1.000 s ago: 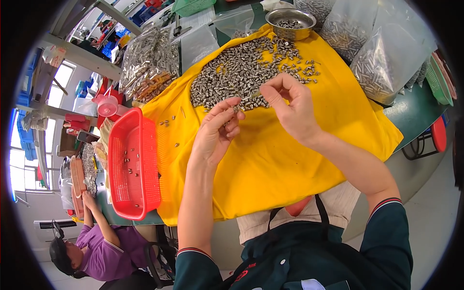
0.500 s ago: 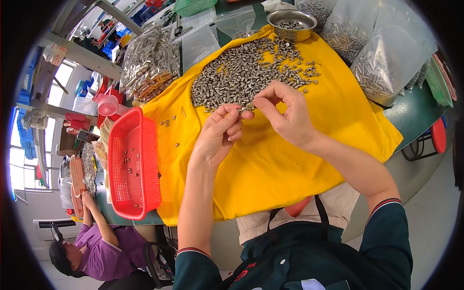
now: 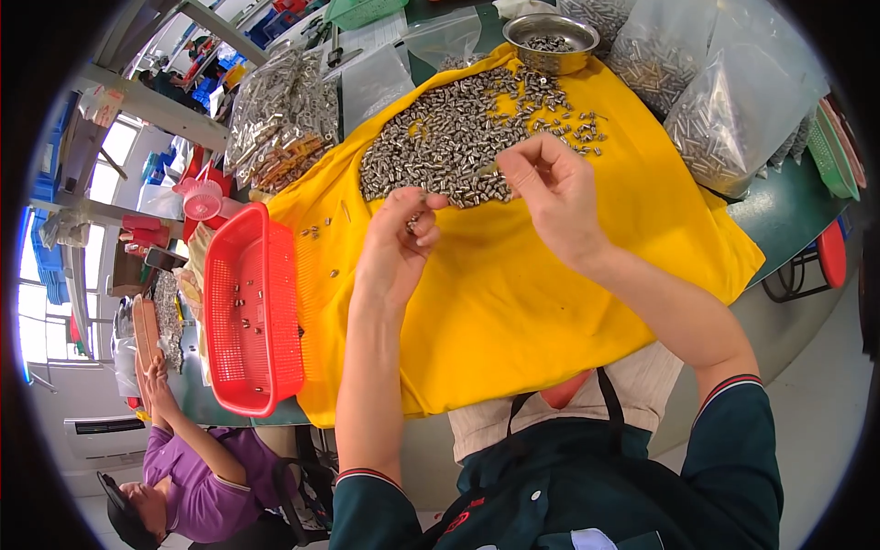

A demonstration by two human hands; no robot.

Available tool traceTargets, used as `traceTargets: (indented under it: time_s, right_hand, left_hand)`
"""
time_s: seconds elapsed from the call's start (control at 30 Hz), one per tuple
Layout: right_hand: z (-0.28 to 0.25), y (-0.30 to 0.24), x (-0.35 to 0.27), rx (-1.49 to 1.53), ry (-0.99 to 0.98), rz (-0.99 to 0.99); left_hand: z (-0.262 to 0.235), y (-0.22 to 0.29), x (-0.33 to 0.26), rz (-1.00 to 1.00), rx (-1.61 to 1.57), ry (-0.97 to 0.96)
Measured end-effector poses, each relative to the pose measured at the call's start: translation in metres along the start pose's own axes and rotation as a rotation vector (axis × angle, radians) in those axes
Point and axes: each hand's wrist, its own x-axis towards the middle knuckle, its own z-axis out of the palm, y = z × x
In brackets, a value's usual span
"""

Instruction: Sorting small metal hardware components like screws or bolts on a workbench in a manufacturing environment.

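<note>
My left hand (image 3: 396, 240) is closed, its fingers curled around small metal cylinders (image 3: 412, 224) that show between them. To its right, my right hand (image 3: 554, 194) pinches thumb and forefinger together; a small pale yellowish end (image 3: 489, 170) pokes out at the fingertips, too small to name. Both hands hover just in front of a wide heap of small silvery metal cylinders (image 3: 431, 137), spread over a yellow cloth (image 3: 495, 321). A few loose pieces lie on the cloth left of my left hand.
On the left stands a red plastic basket (image 3: 214, 302) with several metal pieces inside. A steel bowl (image 3: 550, 60) of parts sits at the back, clear bags (image 3: 724, 128) of parts at the right, and bagged metal pieces (image 3: 280, 110) at the back left. A co-worker (image 3: 215, 477) in purple sits at lower left.
My hands have drawn apart: the left moved a little left, the right slightly right and up. Earlier their fingertips met over a small part. The co-worker's head and arms have shifted.
</note>
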Motion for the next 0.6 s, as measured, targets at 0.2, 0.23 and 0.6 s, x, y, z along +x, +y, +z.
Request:
traceTargets:
  time_s: [0.2,0.23,0.6]
  right_hand:
    - [0.000,0.000,0.000,-0.014,-0.056,0.033]
    - [0.000,-0.001,0.000,-0.015,-0.057,0.034]
    - [0.000,-0.003,-0.001,-0.075,-0.069,0.015]
  left_hand:
    - [-0.012,0.005,0.007,0.134,0.255,0.090]
    - [-0.011,0.000,0.010,0.247,0.577,0.200]
    - [-0.002,-0.017,0.019,0.613,1.516,0.197]
